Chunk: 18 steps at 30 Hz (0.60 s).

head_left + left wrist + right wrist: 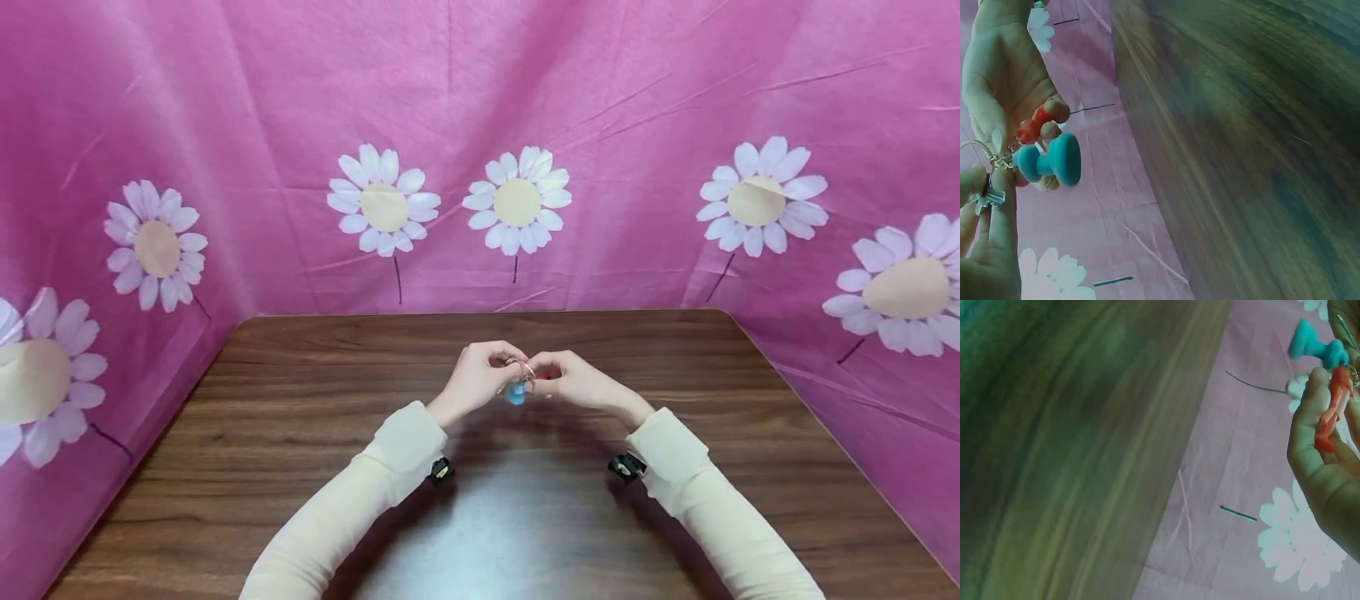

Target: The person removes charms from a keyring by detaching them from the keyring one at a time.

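Note:
Both hands meet over the table around a bunch on a metal key ring (531, 371). My left hand (476, 373) pinches the ring, with a silver key (990, 199) between its fingers in the left wrist view. My right hand (577, 381) holds a red figure-shaped charm (1334, 409) against its curled fingers, its thumb close to the ring. From a small chain hangs a teal dumbbell-shaped charm (1054, 161), free of both hands' grip, seen as a blue piece below the fingers in the head view. Fingers partly hide the ring.
The hands are above a dark brown wooden table (300, 475). A pink cloth (450, 83) printed with white daisies stands around its back and sides. Dark devices are strapped at the left wrist (441, 472) and right wrist (627, 468).

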Each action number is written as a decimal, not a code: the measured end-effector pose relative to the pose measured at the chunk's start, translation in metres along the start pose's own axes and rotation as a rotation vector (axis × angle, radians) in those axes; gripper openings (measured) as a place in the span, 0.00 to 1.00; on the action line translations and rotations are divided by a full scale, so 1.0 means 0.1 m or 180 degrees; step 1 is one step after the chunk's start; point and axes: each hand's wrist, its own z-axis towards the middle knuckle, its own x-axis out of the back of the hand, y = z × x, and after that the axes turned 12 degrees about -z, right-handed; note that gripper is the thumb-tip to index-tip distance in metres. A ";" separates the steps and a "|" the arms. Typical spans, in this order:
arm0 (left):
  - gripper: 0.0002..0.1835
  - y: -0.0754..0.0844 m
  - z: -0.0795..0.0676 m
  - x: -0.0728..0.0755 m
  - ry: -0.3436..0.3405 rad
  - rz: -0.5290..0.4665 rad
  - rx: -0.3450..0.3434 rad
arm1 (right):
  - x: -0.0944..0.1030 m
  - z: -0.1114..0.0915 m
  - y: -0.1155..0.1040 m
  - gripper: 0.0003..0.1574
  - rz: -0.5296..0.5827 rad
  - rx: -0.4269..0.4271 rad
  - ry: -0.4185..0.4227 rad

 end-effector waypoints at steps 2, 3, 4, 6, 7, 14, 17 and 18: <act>0.06 -0.01 -0.02 0.02 0.0017 0.0029 0.0001 | -0.03 0.01 0.01 0.10 0.0040 0.0002 -0.0028; 0.06 -0.02 -0.02 0.03 0.0038 0.0049 -0.0006 | -0.05 0.02 0.02 0.09 0.0044 0.0006 -0.0019; 0.05 -0.02 -0.02 0.05 0.0053 0.0056 -0.0021 | -0.05 0.02 0.03 0.09 0.0060 -0.0001 -0.0001; 0.05 -0.03 -0.03 0.07 0.0104 0.0057 -0.0051 | -0.06 0.02 0.04 0.09 0.0042 -0.0028 0.0071; 0.04 -0.04 -0.03 0.08 0.0127 0.0004 -0.0037 | -0.06 0.02 0.04 0.08 0.0038 -0.0043 0.0113; 0.06 -0.13 -0.06 0.10 0.0191 -0.0640 0.0306 | -0.05 0.01 0.01 0.06 -0.0107 0.0081 0.0233; 0.09 -0.15 -0.06 0.09 0.0221 -0.0919 0.0383 | -0.04 0.02 0.01 0.06 -0.0174 0.0134 0.0306; 0.10 -0.16 -0.06 0.09 0.0228 -0.0994 0.0412 | -0.04 0.02 0.00 0.06 -0.0197 0.0132 0.0342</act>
